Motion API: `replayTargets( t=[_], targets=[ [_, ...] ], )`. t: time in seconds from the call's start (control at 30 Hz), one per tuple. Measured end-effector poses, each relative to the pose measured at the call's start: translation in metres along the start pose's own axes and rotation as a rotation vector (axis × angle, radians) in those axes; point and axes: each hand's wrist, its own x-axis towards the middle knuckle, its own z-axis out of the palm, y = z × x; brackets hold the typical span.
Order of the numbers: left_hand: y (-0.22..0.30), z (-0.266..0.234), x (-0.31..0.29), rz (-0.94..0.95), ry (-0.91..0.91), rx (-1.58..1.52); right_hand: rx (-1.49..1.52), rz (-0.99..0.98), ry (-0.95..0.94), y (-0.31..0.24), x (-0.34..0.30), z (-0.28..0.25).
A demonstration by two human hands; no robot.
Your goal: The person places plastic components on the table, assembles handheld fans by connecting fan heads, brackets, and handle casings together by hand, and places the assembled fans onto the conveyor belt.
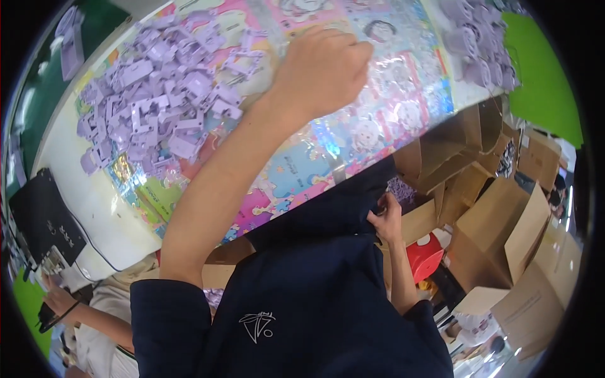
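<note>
My left hand [324, 70] is closed above the table, its knuckles up and its fingertips turned out of sight. Whatever it may hold is hidden under it. Beneath lies a glossy sheet [296, 165] printed with colourful cartoon pictures. To the left of that hand, a heap of small lilac plastic parts [157, 94] covers the sheet, with a few loose lilac pieces [244, 63] nearest the wrist. Down by my lap, my right hand [387, 217] is closed on dark cloth [340, 211], thumb and fingers pinching its edge.
Rounded lilac parts [476, 41] stand grouped at the table's far right. A black device [47, 220] with a cable sits at the left edge, near another person's hand [58, 299]. Open cardboard boxes [485, 233] and a red plastic object [425, 257] are to the lower right.
</note>
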Motion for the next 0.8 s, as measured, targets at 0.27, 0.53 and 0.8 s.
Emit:
replayTargets(
  t=[0.27, 0.53, 0.8],
  targets=[
    [0.006, -0.007, 0.002, 0.015, -0.090, 0.126, -0.613, -0.269, -0.139, -0.034, 0.009, -0.027],
    [0.012, -0.011, -0.006, -0.046, -0.088, 0.059, 0.071, -0.780, 0.236, -0.264, 0.108, -0.103],
    [0.016, -0.019, 0.002, -0.418, 0.183, -0.321, 1.031, -0.687, -0.022, -0.428, 0.319, -0.005]
  ],
)
